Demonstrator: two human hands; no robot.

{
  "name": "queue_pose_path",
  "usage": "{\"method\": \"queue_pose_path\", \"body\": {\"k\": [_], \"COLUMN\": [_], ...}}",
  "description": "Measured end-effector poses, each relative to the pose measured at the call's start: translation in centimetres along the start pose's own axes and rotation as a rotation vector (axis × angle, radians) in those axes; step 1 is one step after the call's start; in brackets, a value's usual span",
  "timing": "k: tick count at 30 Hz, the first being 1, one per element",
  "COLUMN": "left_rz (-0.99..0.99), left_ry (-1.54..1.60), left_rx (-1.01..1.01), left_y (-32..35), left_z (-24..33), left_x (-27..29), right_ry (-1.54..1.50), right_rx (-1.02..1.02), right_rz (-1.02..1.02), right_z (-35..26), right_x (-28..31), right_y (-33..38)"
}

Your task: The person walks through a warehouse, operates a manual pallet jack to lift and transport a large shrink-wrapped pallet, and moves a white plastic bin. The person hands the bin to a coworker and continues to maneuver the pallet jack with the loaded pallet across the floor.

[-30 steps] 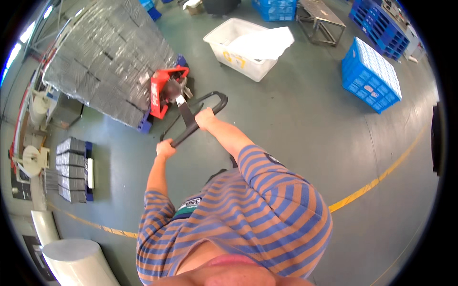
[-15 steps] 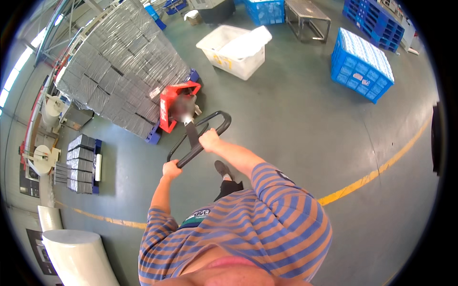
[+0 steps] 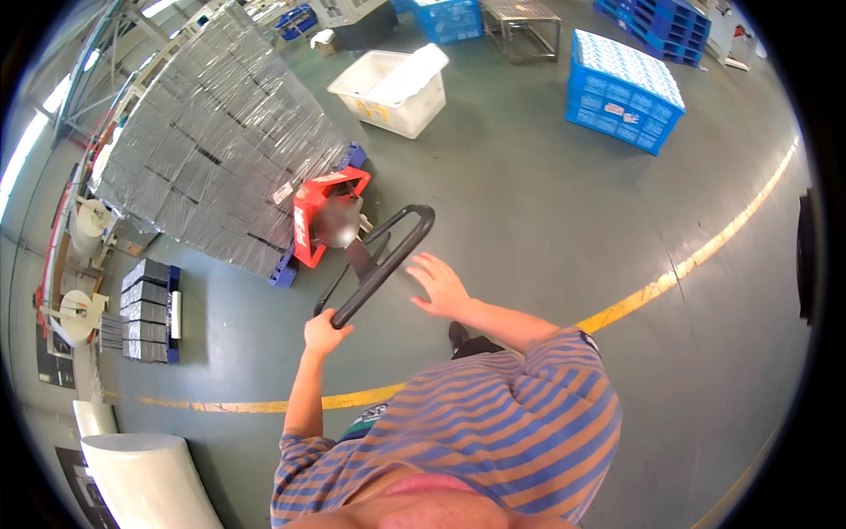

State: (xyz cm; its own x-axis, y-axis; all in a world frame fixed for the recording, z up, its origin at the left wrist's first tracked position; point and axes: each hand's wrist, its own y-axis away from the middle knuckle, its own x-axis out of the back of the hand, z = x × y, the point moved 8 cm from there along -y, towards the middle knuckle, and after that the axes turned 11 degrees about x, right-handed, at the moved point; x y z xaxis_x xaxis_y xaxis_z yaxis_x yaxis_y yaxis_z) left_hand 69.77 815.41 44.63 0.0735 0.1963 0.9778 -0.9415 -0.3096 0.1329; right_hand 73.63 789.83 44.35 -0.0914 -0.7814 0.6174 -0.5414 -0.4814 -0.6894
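My left hand (image 3: 328, 332) is wrapped round the near left end of the black loop handle (image 3: 388, 264) of a pallet jack. Off the handle's right side, my right hand (image 3: 440, 284) is apart from it, fingers spread and holding nothing. The jack's red body (image 3: 308, 231) stands against a tall stack of grey blocks (image 3: 211, 150) wrapped in clear film. Blue pallet parts (image 3: 284, 269) show at the foot of that stack. Whatever lies under the load is hidden.
A white bin (image 3: 397, 97) stands beyond the jack, with a blue crate (image 3: 621, 97) to its right and a metal table (image 3: 520, 22) behind. Left are a smaller pallet of grey bundles (image 3: 145, 309) and white rolls (image 3: 145, 476). A yellow line (image 3: 652, 286) curves across the floor.
My right hand has let go of the handle and opened to its right. My left hand stays on the handle. The bin and blue crate have shifted left in view.
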Motion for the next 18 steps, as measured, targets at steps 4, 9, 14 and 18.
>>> {"method": "queue_pose_path", "body": {"k": [4, 9, 14, 18], "left_rz": [0.117, 0.048, -0.119, -0.635], "left_ry": [0.197, 0.181, 0.096, 0.285], "left_rx": [-0.008, -0.023, -0.066, -0.085], "left_y": [6.7, 15.8, 23.5, 27.3], "left_z": [1.6, 8.5, 15.8, 21.7], "left_x": [2.0, -2.1, -7.5, -13.2], "right_ry": [-0.1, -0.072, -0.023, 0.085], "right_rx": [-0.312, -0.451, -0.492, -0.593], "right_rz": [-0.071, -0.111, -0.018, 0.125], "right_z": [-1.2, -2.3, -0.2, 3.1], "right_x": [4.1, 10.1, 16.7, 23.8], "right_y": [10.5, 20.8, 25.2, 32.5]}}
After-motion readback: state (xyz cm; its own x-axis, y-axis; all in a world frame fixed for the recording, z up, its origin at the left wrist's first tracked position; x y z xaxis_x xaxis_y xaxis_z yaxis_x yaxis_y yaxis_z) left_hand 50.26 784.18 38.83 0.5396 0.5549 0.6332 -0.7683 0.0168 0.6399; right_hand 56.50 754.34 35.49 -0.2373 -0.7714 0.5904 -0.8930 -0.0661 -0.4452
